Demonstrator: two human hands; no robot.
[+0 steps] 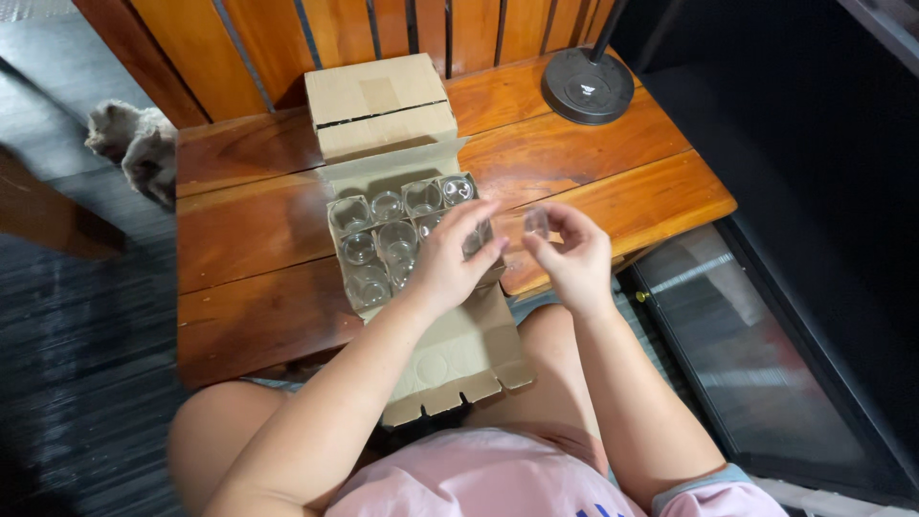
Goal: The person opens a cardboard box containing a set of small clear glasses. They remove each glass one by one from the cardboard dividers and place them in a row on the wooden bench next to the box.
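Right hand [574,257] is pinching a small clear glass [536,223] just right of the open cardboard box [450,354], fingers clamped on it. Too blurry to tell which way its long axis points. Left hand [450,257] rests over the box's right-side glasses [383,239], fingers loosely apart.

glasses [388,239] in open box [450,359] | box on table [249,239] | lamp base [588,86] behind right

I am seeing matt brown cardboard in the box [383,101] at upper centre, clear glossy glass in the jars [388,239], and varnished, shining wood in the table [613,182]. The lamp base [587,86], upper right, is looking matt black.
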